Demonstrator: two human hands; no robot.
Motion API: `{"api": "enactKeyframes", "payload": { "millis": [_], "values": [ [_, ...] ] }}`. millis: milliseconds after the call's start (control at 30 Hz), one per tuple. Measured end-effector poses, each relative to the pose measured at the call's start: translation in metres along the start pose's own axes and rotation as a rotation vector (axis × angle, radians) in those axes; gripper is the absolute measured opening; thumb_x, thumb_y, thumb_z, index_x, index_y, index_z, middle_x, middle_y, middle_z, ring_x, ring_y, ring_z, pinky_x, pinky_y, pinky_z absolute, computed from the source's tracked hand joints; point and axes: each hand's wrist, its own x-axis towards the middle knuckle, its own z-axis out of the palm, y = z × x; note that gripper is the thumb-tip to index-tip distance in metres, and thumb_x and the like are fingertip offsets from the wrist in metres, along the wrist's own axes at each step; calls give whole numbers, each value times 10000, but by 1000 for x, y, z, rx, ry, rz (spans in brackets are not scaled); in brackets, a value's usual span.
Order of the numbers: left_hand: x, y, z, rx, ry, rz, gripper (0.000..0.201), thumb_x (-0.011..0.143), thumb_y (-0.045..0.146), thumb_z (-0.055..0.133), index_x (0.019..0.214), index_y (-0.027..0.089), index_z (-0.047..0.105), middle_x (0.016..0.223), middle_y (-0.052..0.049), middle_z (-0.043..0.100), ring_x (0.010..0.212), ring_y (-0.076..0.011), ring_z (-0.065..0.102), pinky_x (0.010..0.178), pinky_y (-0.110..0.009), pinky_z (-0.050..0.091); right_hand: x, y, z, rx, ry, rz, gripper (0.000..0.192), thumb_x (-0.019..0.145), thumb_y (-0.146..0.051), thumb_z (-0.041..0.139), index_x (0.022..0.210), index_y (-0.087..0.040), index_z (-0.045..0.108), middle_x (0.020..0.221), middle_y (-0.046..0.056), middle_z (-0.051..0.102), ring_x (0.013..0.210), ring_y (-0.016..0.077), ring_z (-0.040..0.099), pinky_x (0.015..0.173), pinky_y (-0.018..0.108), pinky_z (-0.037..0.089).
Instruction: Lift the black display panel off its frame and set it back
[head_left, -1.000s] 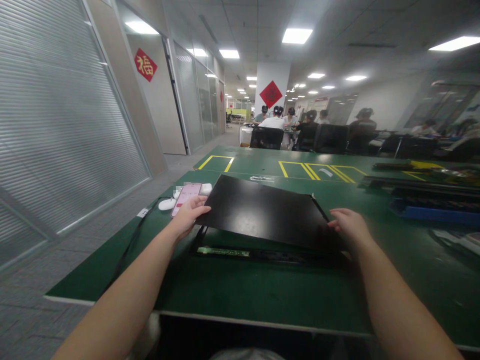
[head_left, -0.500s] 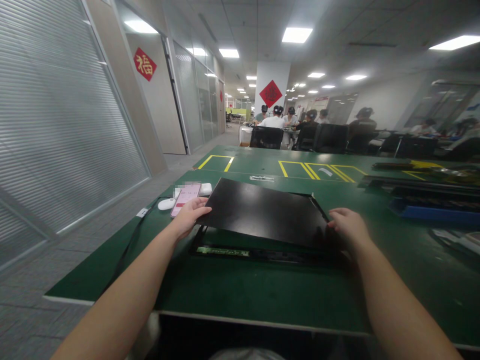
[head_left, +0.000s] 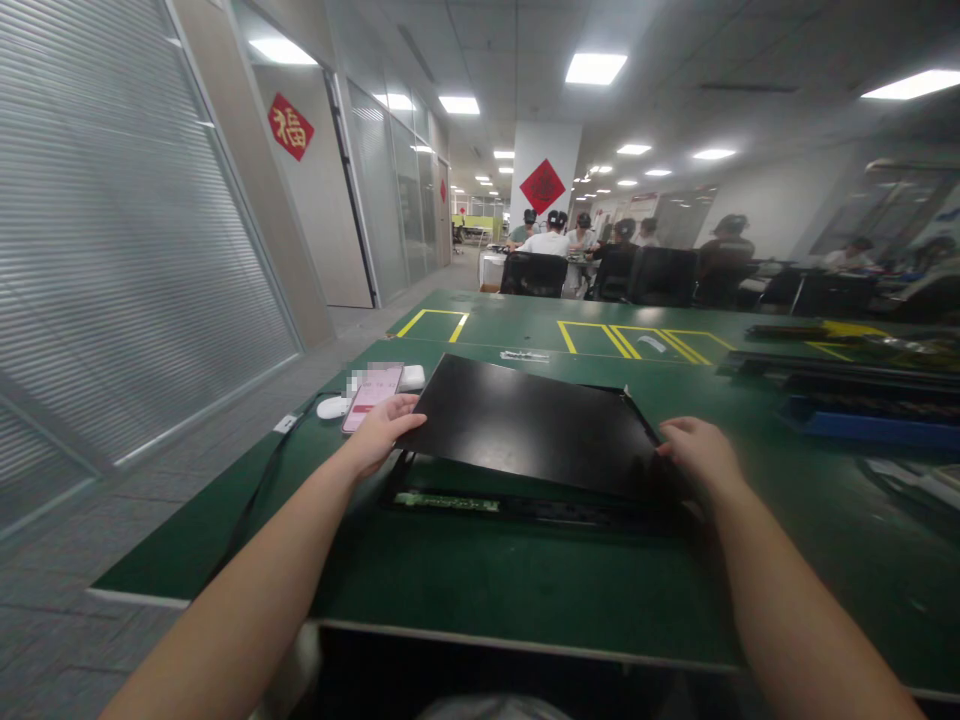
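A thin, glossy black screen panel (head_left: 525,420) is tilted above a black frame (head_left: 592,513), its left side raised. My left hand (head_left: 382,435) is closed on the panel's left edge, thumb on top. At the right side, my right hand (head_left: 697,450) has its fingers bent and pinched by the panel's edge, close to the frame's right side; the exact contact there is dark and blurred. Along the frame's near side shows a green circuit board strip (head_left: 450,503). The panel hides most of the frame's inside.
The green table (head_left: 525,590) carries a phone (head_left: 373,395), a white mouse (head_left: 332,408) and a black strap (head_left: 259,490) at left. A small clear packet (head_left: 525,355) lies beyond the panel. Dark long parts and a blue tray (head_left: 847,422) stand right. Several people sit farther back.
Almost nothing differs. Both hands keep their places at the panel's sides, and the panel's tilt looks nearly the same.
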Motion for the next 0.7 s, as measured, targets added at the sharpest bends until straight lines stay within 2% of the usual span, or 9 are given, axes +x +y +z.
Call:
{"api": "enactKeyframes", "payload": {
  "millis": [267,467,700],
  "values": [
    [1,-4,0,17,-20,-11,373,595,140,777,933,151,619,822,-30,745,712,-162,700,662,-255,543,-2,-3,-3,-52,2,-10,342,749,-366,533,1001,-193,686,769,81,732,614,205,639,563,297,457],
    [-2,-1,5,92,43,-54,318,598,93,729,881,174,608,794,-21,739,678,-164,685,627,-263,541,-1,-5,-2,-96,-5,-2,319,745,-355,533,975,-207,700,775,73,733,636,213,646,582,307,471],
    [-3,-2,7,172,65,-96,297,594,88,719,865,157,620,771,-35,721,716,-184,684,681,-291,530,-6,-6,-2,-90,6,-36,303,746,-366,540,945,-218,714,755,75,729,632,222,650,560,306,477]
  ]
}}
